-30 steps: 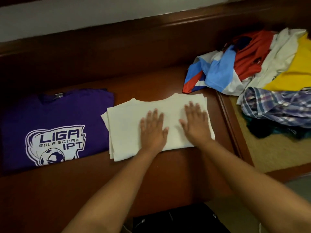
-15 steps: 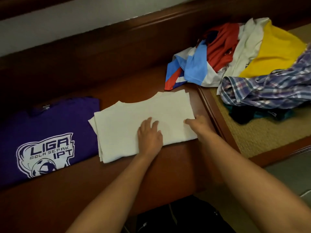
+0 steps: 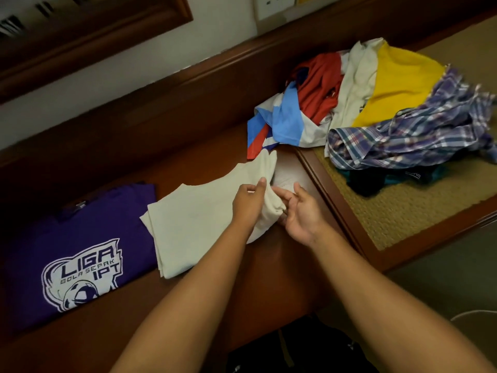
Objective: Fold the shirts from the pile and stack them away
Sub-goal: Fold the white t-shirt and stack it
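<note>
A cream shirt (image 3: 188, 224) lies partly folded on the dark wooden bench (image 3: 269, 278). Its right side is lifted off the wood and curled leftwards. My left hand (image 3: 248, 203) pinches that raised edge from the left. Palm up, my right hand (image 3: 301, 211) holds the same edge from underneath on the right. A folded purple shirt (image 3: 67, 238) with a white LIGA logo lies flat to the left, touching the cream one. The pile of unfolded shirts (image 3: 376, 103), red, blue, white, yellow and plaid, sits at the upper right.
The pile rests on a woven mat surface (image 3: 403, 216) with a wooden rim, right of the bench. A wooden backrest (image 3: 161, 109) and a wall with a socket (image 3: 271, 5) lie beyond. A dark bag (image 3: 295, 351) sits on the floor below.
Both hands stopped pressing the cream shirt flat; they took its right edge and lifted it up and leftwards. The camera view shifted, bringing more of the pile and mat into sight.
</note>
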The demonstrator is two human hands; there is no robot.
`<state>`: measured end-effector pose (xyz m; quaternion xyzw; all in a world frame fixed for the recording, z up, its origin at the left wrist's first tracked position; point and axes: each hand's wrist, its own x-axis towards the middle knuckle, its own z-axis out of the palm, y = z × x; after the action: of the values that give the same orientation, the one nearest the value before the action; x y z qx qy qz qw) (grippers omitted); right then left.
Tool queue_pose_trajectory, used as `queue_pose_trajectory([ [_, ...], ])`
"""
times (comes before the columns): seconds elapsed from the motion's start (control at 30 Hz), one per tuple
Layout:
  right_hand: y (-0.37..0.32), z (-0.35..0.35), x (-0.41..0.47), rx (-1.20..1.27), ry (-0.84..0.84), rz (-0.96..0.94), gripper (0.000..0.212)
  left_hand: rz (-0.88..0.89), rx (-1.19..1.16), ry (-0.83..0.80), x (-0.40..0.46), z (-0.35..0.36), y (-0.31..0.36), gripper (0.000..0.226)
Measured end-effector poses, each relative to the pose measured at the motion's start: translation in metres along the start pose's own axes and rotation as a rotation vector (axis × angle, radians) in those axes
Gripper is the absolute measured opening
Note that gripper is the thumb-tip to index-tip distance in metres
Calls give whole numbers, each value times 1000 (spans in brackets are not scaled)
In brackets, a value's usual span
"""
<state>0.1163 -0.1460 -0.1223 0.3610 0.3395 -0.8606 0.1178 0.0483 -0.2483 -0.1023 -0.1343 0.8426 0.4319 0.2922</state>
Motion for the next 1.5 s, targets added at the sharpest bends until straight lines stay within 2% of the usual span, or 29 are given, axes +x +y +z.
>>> queue_pose_trajectory([
  [0.13, 5, 0, -4, 0, -10, 3, 72, -12, 64, -16, 9, -8, 6, 42],
  [0.23, 6, -2, -8, -14, 4, -22, 68, 15, 145, 41, 15, -17, 6, 26],
  [0.33, 6, -6, -12, -70, 42, -30, 61, 32, 88, 115, 5, -28, 7, 18],
  [0.4, 7, -6, -13, -122, 63, -25, 61, 36, -37, 128, -8, -36, 8, 14],
  [0.53, 10, 5, -14, -225, 118, 41, 61, 29, -385, 59, -44, -66, 12, 29],
  [0.7, 18, 20, -11, -366, 147, 63, 62, 8, -841, -100, -94, -122, 17, 23],
  [0.8, 20, 29, -10, -417, 173, 83, 65, 57, -1035, -167, -116, -162, 0, 32],
  [0.93, 21, 33, -11, -415, 239, 85, 65, 148, -1255, -109, -136, -207, -44, 23],
  [1.0, 24, 36, -14, -434, 227, 79, 55, 121, -1319, -52, -141, -221, -76, 24],
  [1.1, 36, 44, -19, -550, 191, 66, 42, -26, -1314, 16, -136, -236, -136, 33],
  [1.2, 59, 47, -21, -847, 225, 3, 28, -209, -1291, 106, -127, -241, -198, 24],
  [1.3, 84, 48, -23, -1023, 256, -43, 35, -309, -1132, 180, -117, -242, -260, 26],
  [1.37, 100, 52, -25, -1092, 293, -92, 51, -338, -948, 248, -108, -242, -297, 33],
  [1.5, 124, 58, -19, -1087, 348, -91, 61, -292, -544, 370, -90, -244, -321, 41],
])
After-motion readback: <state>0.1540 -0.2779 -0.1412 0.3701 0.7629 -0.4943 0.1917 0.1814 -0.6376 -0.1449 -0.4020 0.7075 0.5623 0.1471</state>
